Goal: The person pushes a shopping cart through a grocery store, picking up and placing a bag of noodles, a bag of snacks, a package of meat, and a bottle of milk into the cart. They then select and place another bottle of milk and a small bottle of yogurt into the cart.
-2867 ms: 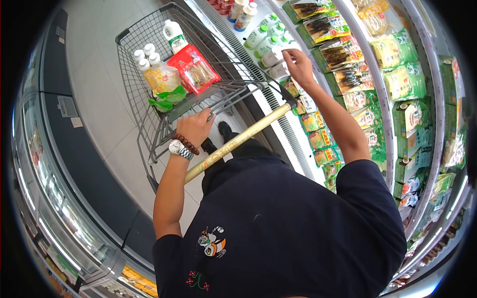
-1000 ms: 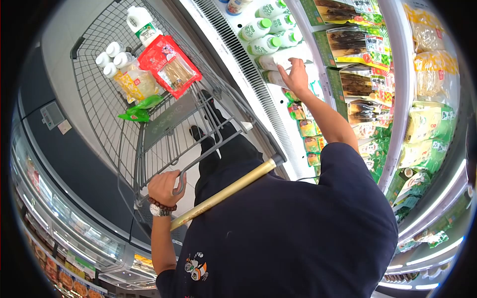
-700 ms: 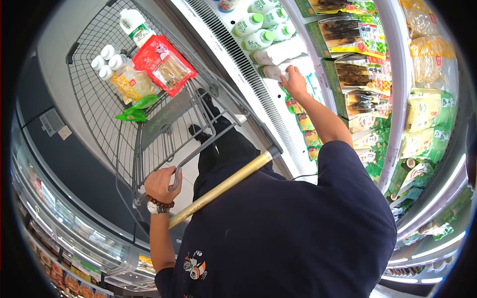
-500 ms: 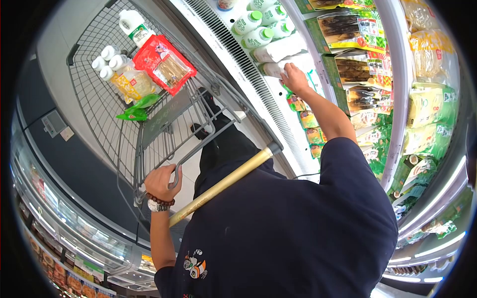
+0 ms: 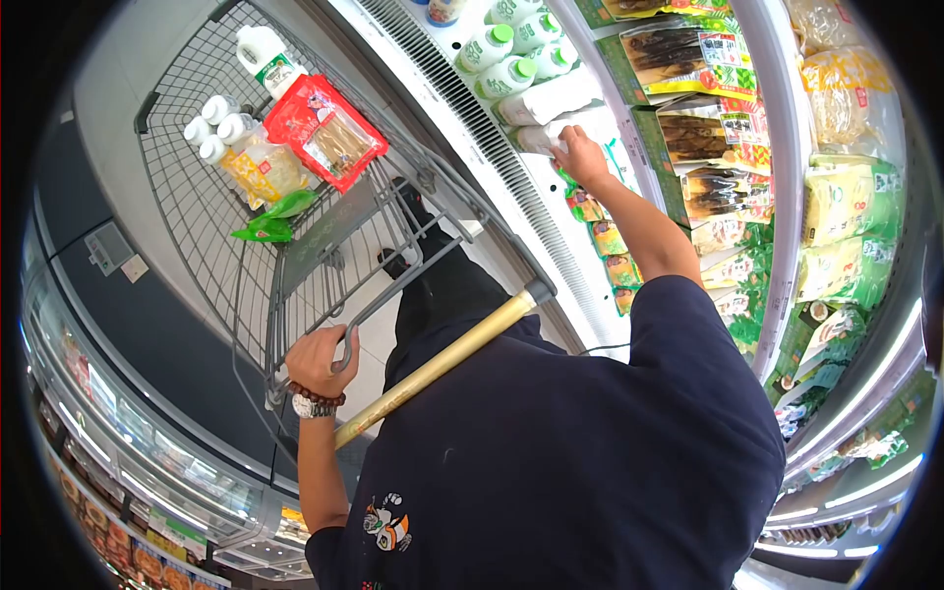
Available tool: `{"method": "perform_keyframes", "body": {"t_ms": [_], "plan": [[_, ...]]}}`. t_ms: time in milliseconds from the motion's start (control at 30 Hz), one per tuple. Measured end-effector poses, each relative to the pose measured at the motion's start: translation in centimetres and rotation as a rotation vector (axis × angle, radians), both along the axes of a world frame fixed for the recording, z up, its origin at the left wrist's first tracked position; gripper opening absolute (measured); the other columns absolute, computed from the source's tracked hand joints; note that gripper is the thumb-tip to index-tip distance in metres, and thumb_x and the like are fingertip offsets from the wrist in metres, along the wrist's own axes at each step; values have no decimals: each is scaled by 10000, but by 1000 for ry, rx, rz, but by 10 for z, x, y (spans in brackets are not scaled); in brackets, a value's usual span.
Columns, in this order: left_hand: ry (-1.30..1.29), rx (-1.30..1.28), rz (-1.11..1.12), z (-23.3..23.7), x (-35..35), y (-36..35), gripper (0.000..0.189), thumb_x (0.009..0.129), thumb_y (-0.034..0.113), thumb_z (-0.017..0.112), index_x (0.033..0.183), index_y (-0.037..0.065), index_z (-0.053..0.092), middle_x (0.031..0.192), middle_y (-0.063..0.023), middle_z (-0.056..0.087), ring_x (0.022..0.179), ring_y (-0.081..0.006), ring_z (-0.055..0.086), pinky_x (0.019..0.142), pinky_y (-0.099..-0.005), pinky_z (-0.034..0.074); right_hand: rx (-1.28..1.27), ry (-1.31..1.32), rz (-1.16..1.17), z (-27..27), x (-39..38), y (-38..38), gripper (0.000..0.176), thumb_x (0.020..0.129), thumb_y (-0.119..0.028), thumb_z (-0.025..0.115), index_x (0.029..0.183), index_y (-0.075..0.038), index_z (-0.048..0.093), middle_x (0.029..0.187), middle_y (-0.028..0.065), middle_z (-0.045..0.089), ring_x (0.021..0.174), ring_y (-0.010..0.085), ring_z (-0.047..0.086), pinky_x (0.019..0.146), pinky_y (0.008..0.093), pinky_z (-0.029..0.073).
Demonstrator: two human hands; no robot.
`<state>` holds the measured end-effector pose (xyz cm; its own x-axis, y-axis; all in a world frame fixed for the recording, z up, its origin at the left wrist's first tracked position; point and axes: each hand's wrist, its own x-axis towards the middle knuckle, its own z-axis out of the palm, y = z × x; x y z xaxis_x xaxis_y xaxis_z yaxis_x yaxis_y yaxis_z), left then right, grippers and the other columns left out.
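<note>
Supermarket aisle, pale floor (image 5: 118, 69); chilled shelf (image 5: 787, 197) from 12 to 3 o'clock. I see the right hand (image 5: 582, 157) at 1 o'clock, fingers draped over a smooth white bottle (image 5: 536, 138) lying on the shelf; whether it is gripped, I cannot tell. The left hand (image 5: 317, 359) at 8 o'clock is closed round the grey tubular cart frame (image 5: 403, 285). A glossy red pouch (image 5: 324, 133) sits in the wire basket at 11 o'clock.

Right of the shopping cart (image 5: 226, 265), white bottle (image 5: 536, 138) partly covered by the right hand (image 5: 582, 162), grip unclear, print on shelf packets (image 5: 708, 128) too small to read, left of the cart, freezer cabinets (image 5: 128, 433) blurred and edge-cropped.
</note>
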<state>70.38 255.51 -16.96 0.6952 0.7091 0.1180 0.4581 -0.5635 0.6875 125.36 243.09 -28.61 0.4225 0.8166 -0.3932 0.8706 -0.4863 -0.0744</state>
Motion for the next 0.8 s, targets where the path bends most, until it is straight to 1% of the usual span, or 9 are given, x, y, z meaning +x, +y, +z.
{"method": "perform_keyframes", "body": {"t_ms": [100,200,300,400,467,600,700,767,800], "plan": [[-2,9,3,0,0,2,170,734,79,818,823,59,674,710,-81,673,588,-264,644,533,-339,478,66,-106,49,19,-12,13,447,848,-342,745,1140,-57,562,1069,161,587,962,374,638,784,472,540],[-1,18,6,-1,0,-2,163,739,82,812,820,60,672,704,-80,669,584,-263,639,531,-339,475,192,-72,37,29,-17,32,519,840,-373,747,1195,-47,555,1127,173,579,1006,361,625,801,458,539],[7,15,9,-1,-1,-2,153,747,84,803,812,62,666,696,-78,662,579,-262,632,529,-340,470,244,-50,100,17,-11,55,499,855,-360,728,1215,-62,552,1108,169,604,989,363,630,796,464,535],[23,-6,12,0,-1,-1,137,750,70,792,804,63,666,698,-78,663,586,-265,636,536,-340,476,115,-62,127,-6,0,67,443,867,-344,706,1177,-72,547,1035,162,638,960,369,639,794,477,526],[53,-28,7,2,-2,-1,121,747,40,783,800,59,677,720,-83,683,610,-269,656,551,-334,492,92,-46,117,-19,5,70,399,870,-322,696,1139,-74,537,986,160,651,936,376,643,787,488,522],[53,-24,9,2,-4,-1,124,748,49,782,805,66,673,715,-79,678,602,-268,649,551,-336,488,105,-21,144,-21,8,73,354,867,-291,685,1077,-66,510,923,173,660,892,392,647,770,502,519],[50,-14,12,2,-3,1,128,748,59,781,804,67,666,698,-73,661,587,-263,633,542,-339,478,35,-14,128,-19,12,76,362,859,-289,690,1083,-69,510,897,184,665,889,395,650,767,508,518],[31,-4,19,1,-1,3,133,749,70,778,796,67,654,669,-65,632,564,-259,606,523,-346,460,19,-8,98,-18,12,80,345,870,-304,684,1056,-63,520,911,200,677,883,410,651,762,505,511],[39,-9,15,1,-2,4,130,748,67,777,800,68,658,681,-66,644,573,-258,616,531,-344,466,12,-4,81,-18,12,81,339,876,-311,681,1043,-60,525,918,208,684,880,418,652,760,504,508]]}}
